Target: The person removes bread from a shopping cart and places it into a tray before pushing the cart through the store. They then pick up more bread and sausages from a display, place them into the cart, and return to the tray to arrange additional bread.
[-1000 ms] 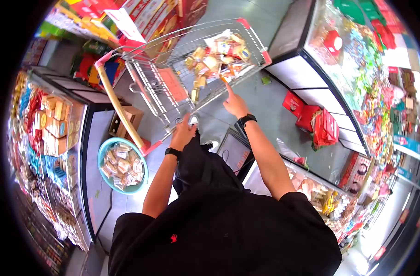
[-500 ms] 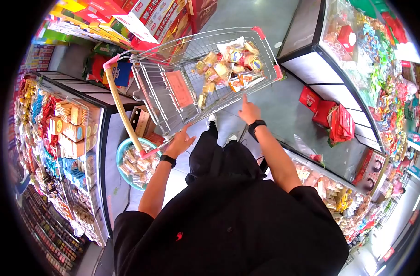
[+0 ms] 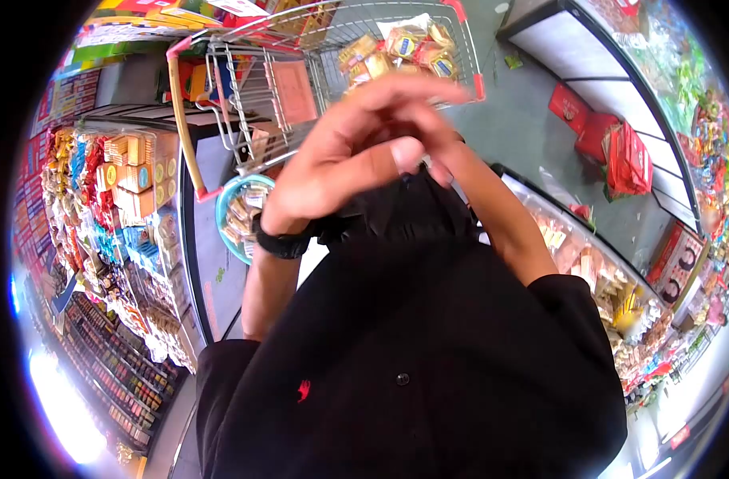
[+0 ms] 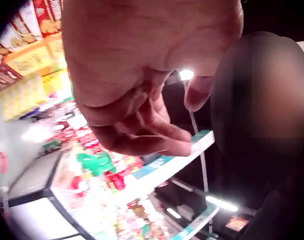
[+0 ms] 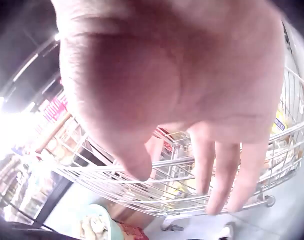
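Observation:
My left hand (image 3: 352,164) is raised close to the head camera, its fingers loosely bent with nothing between them. In the left wrist view, that hand (image 4: 142,75) hangs in the air before blurred shelves. My right hand (image 5: 177,85) appears over the side of a wire shopping cart in the right wrist view, its fingers extended and holding nothing. The left hand mostly hides it in the head view. The shopping cart (image 3: 292,92) stands ahead of me with a yellowish push handle (image 3: 181,128) on its left. Several packaged foods (image 3: 404,46) lie in the cart.
A teal basin (image 3: 224,219) of wrapped goods stands beside the left display. Packaged foods (image 3: 129,188) fill that display. Red bags (image 3: 628,164) rest on the floor at right, by a black-framed white counter (image 3: 572,52). Another goods display (image 3: 604,283) runs along my right.
My left hand has left the cart's near side and risen toward the head camera. My right hand has drawn back from the cart's side to behind it. The cart sits higher in view.

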Demonstrator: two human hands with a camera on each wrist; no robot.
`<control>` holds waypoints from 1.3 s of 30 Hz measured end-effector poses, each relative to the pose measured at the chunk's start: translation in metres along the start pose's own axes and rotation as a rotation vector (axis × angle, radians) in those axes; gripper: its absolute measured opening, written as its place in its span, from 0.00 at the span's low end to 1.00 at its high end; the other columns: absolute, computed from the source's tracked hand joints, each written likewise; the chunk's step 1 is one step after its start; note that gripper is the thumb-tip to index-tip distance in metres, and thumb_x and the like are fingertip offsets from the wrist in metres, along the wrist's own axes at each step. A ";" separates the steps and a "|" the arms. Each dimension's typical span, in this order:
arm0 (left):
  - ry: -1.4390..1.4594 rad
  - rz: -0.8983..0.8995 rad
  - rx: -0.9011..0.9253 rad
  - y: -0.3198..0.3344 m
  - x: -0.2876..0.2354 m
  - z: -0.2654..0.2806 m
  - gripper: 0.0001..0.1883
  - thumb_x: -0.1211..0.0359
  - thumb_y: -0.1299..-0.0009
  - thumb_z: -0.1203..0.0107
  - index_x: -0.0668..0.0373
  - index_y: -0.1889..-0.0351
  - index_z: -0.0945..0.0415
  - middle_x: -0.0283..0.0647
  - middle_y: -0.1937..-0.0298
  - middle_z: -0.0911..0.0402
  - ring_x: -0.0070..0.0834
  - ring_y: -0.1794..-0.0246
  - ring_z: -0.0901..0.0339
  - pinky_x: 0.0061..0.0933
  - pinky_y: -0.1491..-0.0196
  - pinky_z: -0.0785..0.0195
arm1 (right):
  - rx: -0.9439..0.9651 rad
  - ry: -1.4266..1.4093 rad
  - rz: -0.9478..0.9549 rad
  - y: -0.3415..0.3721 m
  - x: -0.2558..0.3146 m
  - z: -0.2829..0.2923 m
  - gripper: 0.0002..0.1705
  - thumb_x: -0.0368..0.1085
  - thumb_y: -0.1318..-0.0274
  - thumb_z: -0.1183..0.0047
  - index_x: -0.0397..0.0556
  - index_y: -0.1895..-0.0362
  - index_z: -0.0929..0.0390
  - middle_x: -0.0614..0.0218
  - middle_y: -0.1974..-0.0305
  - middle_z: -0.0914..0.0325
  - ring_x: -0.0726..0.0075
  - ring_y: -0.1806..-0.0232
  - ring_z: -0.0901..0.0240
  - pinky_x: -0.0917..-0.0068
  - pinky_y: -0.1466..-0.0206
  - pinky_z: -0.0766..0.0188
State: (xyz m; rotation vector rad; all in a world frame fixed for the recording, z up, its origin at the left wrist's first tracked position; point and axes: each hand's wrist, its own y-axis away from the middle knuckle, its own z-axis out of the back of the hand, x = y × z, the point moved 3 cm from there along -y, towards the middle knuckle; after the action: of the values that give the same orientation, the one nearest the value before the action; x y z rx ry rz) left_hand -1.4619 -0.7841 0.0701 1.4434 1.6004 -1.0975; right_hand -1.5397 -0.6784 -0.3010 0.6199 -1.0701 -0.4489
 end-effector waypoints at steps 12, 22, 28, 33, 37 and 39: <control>-0.132 -0.328 0.549 0.028 -0.044 -0.165 0.22 0.64 0.25 0.57 0.65 0.36 0.37 0.44 0.62 0.22 0.28 0.63 0.23 0.26 0.58 0.33 | -0.299 -0.194 0.110 0.115 -0.032 -0.017 0.29 0.48 0.41 0.46 0.50 0.38 0.32 0.60 0.58 0.16 0.58 0.54 0.20 0.63 0.42 0.35; -0.099 -0.304 0.641 0.049 -0.031 -0.188 0.23 0.63 0.25 0.56 0.65 0.36 0.37 0.44 0.59 0.23 0.29 0.61 0.23 0.27 0.57 0.33 | -0.310 -0.335 0.188 0.150 -0.040 -0.034 0.27 0.43 0.36 0.47 0.42 0.38 0.35 0.57 0.56 0.18 0.63 0.54 0.22 0.69 0.49 0.29; -0.077 -0.312 0.621 0.060 -0.026 -0.185 0.23 0.62 0.25 0.56 0.65 0.36 0.36 0.45 0.58 0.23 0.30 0.60 0.23 0.28 0.56 0.33 | -0.313 -0.392 0.161 0.160 -0.048 -0.030 0.27 0.42 0.36 0.47 0.43 0.38 0.34 0.57 0.55 0.19 0.64 0.53 0.22 0.70 0.48 0.29; -0.099 -0.324 0.589 0.056 -0.027 -0.193 0.23 0.62 0.25 0.56 0.65 0.36 0.36 0.45 0.57 0.23 0.30 0.59 0.23 0.28 0.55 0.33 | -0.312 -0.394 0.145 0.157 -0.050 -0.021 0.26 0.41 0.36 0.47 0.45 0.38 0.33 0.58 0.55 0.19 0.65 0.54 0.22 0.70 0.49 0.28; -0.121 -0.344 0.579 0.053 -0.025 -0.195 0.23 0.61 0.25 0.56 0.65 0.36 0.36 0.45 0.56 0.23 0.30 0.58 0.24 0.29 0.54 0.33 | -0.330 -0.373 0.157 0.159 -0.051 -0.016 0.25 0.42 0.37 0.47 0.46 0.38 0.33 0.58 0.56 0.19 0.65 0.54 0.22 0.70 0.49 0.28; -0.132 -0.354 0.578 0.053 -0.027 -0.194 0.23 0.61 0.25 0.56 0.65 0.37 0.36 0.45 0.56 0.23 0.30 0.58 0.24 0.29 0.54 0.33 | -0.331 -0.402 0.144 0.162 -0.051 -0.014 0.26 0.42 0.37 0.47 0.46 0.39 0.32 0.58 0.56 0.18 0.65 0.55 0.22 0.69 0.49 0.28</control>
State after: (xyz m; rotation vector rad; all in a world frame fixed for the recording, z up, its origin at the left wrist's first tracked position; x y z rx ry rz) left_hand -1.3995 -0.6151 0.1634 1.4172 1.5475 -1.9411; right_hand -1.5415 -0.5226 -0.2317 0.1580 -1.3734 -0.6244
